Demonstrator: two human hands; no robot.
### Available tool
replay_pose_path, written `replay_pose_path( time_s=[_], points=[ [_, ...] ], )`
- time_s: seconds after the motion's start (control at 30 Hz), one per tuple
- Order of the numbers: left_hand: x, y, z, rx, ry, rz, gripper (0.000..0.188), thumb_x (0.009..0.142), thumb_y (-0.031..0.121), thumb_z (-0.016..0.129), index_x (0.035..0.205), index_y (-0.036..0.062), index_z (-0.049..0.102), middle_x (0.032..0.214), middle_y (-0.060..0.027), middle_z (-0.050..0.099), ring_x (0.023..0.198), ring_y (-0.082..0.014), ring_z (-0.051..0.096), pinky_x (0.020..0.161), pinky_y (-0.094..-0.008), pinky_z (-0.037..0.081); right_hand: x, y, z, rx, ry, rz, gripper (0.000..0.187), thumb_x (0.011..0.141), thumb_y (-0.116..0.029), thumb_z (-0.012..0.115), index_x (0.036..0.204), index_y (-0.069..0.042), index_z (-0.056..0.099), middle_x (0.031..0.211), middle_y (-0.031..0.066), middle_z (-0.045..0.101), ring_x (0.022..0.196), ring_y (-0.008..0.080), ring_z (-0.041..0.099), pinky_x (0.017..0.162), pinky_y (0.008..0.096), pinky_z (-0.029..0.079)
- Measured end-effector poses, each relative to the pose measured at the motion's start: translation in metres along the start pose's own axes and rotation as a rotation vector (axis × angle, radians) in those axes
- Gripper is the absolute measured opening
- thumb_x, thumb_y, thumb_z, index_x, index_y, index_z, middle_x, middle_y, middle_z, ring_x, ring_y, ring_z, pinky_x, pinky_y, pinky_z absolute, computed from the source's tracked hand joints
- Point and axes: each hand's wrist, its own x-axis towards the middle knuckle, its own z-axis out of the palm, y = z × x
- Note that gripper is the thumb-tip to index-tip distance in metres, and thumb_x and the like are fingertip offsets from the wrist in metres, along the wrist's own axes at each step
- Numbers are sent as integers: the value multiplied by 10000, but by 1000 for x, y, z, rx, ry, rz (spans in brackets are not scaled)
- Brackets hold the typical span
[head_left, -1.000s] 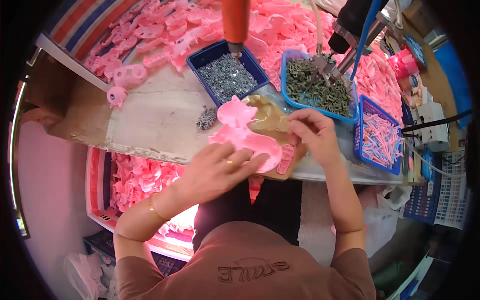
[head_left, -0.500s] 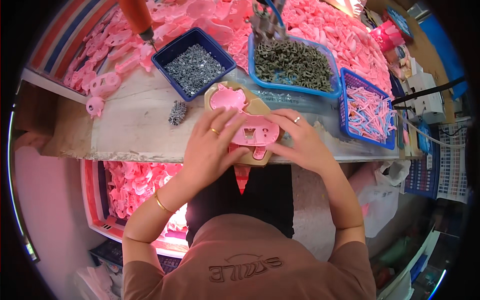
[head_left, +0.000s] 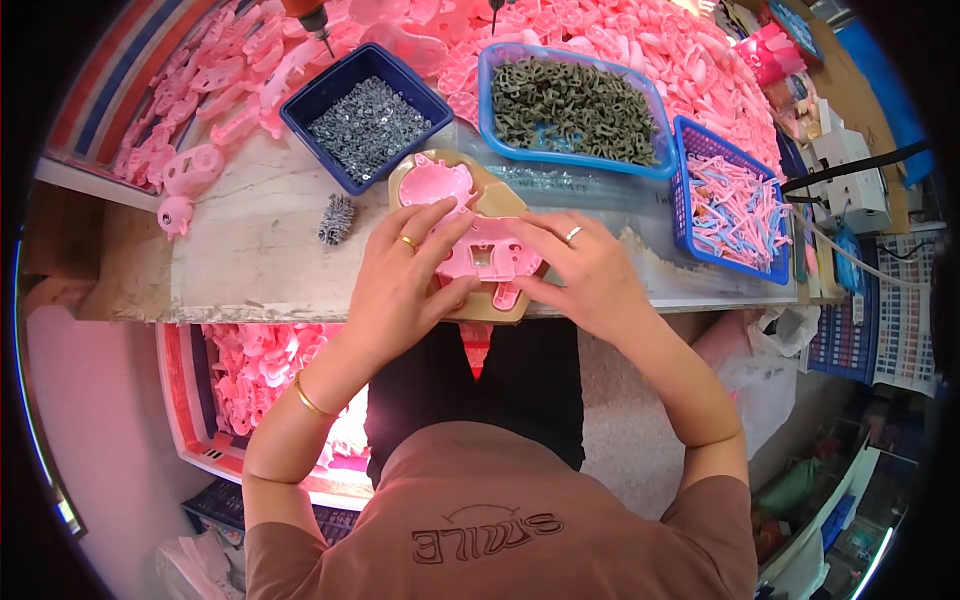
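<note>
A pink plastic toy shell [head_left: 482, 257], hollow side up with a small square opening, lies in a tan shaped holder [head_left: 500, 202] at the table's front edge. My left hand [head_left: 405, 262] reaches over its left side, fingers on the upper part and thumb low down near the opening. From the right, my right hand [head_left: 585, 265] takes the shell's other end between fingers and thumb. Both hands cover parts of the shell's rim, so their exact contact is partly hidden.
Behind the holder stand a dark blue bin of screws [head_left: 370, 130], a clear blue tub of dark small parts [head_left: 580, 112] and a blue basket of pink and blue sticks [head_left: 735, 215]. A screw clump [head_left: 337, 219] lies left. An orange power screwdriver [head_left: 312, 18] hangs above pink parts.
The view has shifted slightly, moving the table things leftward in it. A metal tool over the tub has mostly left the picture. Both hands stay at the shell, with small finger shifts.
</note>
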Motion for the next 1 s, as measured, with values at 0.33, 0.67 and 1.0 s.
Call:
replay_pose_path(
  time_s=[0.33, 0.67, 1.0],
  points=[
    [2, 2, 5, 76, -13, 23, 652, 801, 281, 726, 1394, 98, 524, 1415, -101, 505, 1215, -351, 471, 1050, -468, 382, 3, 0, 0, -66, -32, 16, 463, 766, -199, 763, 1193, -67, 644, 1149, 118, 617, 1063, 305, 597, 911, 421, 491],
    [2, 7, 5, 128, -55, 11, 670, 810, 270, 720, 1408, 64, 501, 1394, -100, 527, 1231, -335, 462, 1070, -454, 364, 73, 125, -17, -185, 127, 294, 198, 818, -72, 649, 1008, -89, 701, 919, 87, 683, 886, 265, 674, 781, 395, 534],
    [3, 3, -3, 123, -115, 6, 686, 810, 339, 732, 1395, 62, 508, 1403, -102, 513, 1261, -334, 441, 1072, -465, 362, 90, 160, -13, -11, -58, 300, 250, 810, -48, 679, 1059, -78, 683, 824, 45, 664, 800, 176, 648, 731, 325, 521]
  ],
)
